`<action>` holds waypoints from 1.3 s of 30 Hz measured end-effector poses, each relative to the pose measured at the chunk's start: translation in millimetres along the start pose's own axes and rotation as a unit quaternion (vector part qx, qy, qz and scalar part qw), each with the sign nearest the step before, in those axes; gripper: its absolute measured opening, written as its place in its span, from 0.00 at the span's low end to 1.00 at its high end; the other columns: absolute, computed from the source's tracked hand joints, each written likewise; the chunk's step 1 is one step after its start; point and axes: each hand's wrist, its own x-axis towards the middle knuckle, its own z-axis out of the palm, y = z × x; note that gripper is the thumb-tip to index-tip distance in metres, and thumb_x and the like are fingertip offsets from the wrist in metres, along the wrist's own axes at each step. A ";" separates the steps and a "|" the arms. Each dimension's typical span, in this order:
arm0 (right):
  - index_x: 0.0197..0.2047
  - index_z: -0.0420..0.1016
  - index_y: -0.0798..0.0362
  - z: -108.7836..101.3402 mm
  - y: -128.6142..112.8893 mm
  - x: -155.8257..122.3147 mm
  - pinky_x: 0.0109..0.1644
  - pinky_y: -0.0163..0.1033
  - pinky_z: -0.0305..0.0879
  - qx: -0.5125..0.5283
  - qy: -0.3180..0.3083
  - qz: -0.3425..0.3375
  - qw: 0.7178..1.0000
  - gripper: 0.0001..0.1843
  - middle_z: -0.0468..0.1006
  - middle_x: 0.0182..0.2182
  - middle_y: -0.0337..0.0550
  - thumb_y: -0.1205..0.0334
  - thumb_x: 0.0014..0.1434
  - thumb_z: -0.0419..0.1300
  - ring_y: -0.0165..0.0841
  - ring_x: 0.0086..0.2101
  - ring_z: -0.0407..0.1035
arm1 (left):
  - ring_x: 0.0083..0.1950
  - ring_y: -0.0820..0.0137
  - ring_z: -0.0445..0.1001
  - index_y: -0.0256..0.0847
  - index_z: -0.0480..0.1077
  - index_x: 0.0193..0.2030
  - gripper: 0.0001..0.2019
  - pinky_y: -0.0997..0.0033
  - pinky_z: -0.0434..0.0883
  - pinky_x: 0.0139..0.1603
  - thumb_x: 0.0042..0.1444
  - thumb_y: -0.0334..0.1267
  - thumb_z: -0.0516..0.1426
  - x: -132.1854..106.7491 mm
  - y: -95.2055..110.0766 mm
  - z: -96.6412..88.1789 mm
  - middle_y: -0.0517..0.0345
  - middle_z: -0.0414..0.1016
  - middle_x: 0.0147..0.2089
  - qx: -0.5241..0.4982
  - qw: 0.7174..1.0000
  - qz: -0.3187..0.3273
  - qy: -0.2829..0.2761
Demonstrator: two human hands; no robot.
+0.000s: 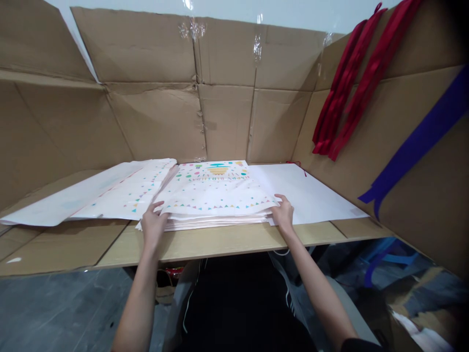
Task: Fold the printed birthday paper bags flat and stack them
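Observation:
A stack of white printed sheets (216, 195), with small coloured triangles and a cake picture, lies flat on the wooden tabletop (227, 242) in front of me. My left hand (153, 222) grips the stack's near left corner, thumb on top and fingers curled under the edge. My right hand (283, 212) pinches the near right corner of the same stack. Both hands are closed on the sheets.
More printed sheets (120, 193) fan out to the left, and plain white sheets (311, 193) lie to the right. Cardboard walls (157, 98) enclose the table. Red ribbons (348, 88) and a purple ribbon (421, 137) hang on the right wall.

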 end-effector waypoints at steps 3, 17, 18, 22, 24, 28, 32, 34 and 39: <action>0.49 0.73 0.55 0.1 -1.2 0.5 0.39 0.42 0.66 -0.002 0.005 0.019 1.000 0.27 0.75 0.29 0.44 0.67 0.42 0.53 0.40 0.33 0.71 | 0.19 0.74 0.63 0.38 0.70 0.52 0.33 0.77 0.59 0.20 0.33 0.30 0.50 -0.1 0.4 -1.6 0.63 0.68 0.21 -0.096 0.994 -0.042 -0.039; 0.45 0.74 0.54 -0.8 -3.3 -2.1 0.33 0.37 0.61 -0.006 -0.004 0.001 1.000 0.22 0.74 0.26 0.43 0.61 0.46 0.53 0.37 0.28 0.68 | 0.20 0.74 0.64 0.36 0.69 0.53 0.31 0.78 0.60 0.20 0.37 0.32 0.51 7.1 -16.1 4.3 0.59 0.72 0.27 -0.052 0.999 -0.006 -0.010; 0.45 0.75 0.55 -0.6 -3.3 -2.2 0.33 0.38 0.61 -0.007 -0.002 -0.002 1.000 0.23 0.74 0.27 0.43 0.62 0.45 0.53 0.37 0.29 0.68 | 0.21 0.74 0.65 0.35 0.68 0.54 0.30 0.77 0.61 0.21 0.38 0.33 0.51 5.7 -14.5 3.5 0.59 0.72 0.27 -0.049 0.999 -0.008 -0.008; 0.48 0.73 0.54 0.5 -3.7 -3.5 0.32 0.37 0.64 0.032 -0.038 0.003 0.999 0.28 0.76 0.29 0.43 0.67 0.42 0.51 0.36 0.28 0.70 | 0.22 0.70 0.67 0.37 0.70 0.53 0.28 0.73 0.65 0.25 0.41 0.33 0.50 0.4 -7.2 0.1 0.60 0.71 0.25 -0.022 1.000 0.004 0.009; 0.49 0.73 0.51 0.0 -4.5 -4.6 0.29 0.35 0.65 0.074 -0.087 0.007 0.993 0.31 0.77 0.32 0.41 0.69 0.39 0.49 0.33 0.26 0.70 | 0.23 0.68 0.68 0.39 0.71 0.52 0.26 0.70 0.66 0.29 0.43 0.33 0.50 -2.0 -3.9 -1.5 0.60 0.70 0.23 0.014 0.999 0.018 0.027; 0.46 0.76 0.52 -5.6 -6.2 -7.1 0.34 0.36 0.68 0.118 -0.142 -0.010 0.983 0.28 0.78 0.40 0.43 0.68 0.40 0.52 0.33 0.31 0.72 | 0.29 0.63 0.72 0.42 0.75 0.49 0.22 0.65 0.68 0.38 0.47 0.35 0.50 -5.1 -2.0 -2.5 0.57 0.74 0.27 0.082 0.995 0.047 0.042; 0.54 0.71 0.56 -11.3 -6.0 -8.5 0.43 0.39 0.69 0.213 -0.199 -0.014 0.957 0.30 0.75 0.49 0.48 0.60 0.45 0.59 0.37 0.40 0.72 | 0.49 0.60 0.72 0.40 0.76 0.46 0.21 0.64 0.66 0.51 0.50 0.33 0.48 -6.0 -5.7 -1.2 0.52 0.73 0.53 0.072 0.989 0.118 0.048; 0.57 0.68 0.56 -10.4 -5.8 -7.8 0.48 0.39 0.68 0.282 -0.236 -0.007 0.930 0.32 0.72 0.53 0.49 0.56 0.49 0.59 0.39 0.46 0.71 | 0.55 0.60 0.69 0.39 0.76 0.45 0.21 0.63 0.64 0.55 0.51 0.32 0.45 -7.4 -6.1 -0.8 0.53 0.69 0.58 0.071 0.985 0.152 0.044; 0.50 0.74 0.55 -3.0 -9.5 -5.9 0.52 0.39 0.67 0.365 -0.246 0.029 0.898 0.22 0.67 0.58 0.48 0.53 0.55 0.56 0.39 0.55 0.64 | 0.63 0.58 0.59 0.41 0.77 0.40 0.19 0.46 0.39 0.66 0.60 0.36 0.44 -16.2 0.9 0.8 0.54 0.70 0.57 0.173 0.959 0.216 0.059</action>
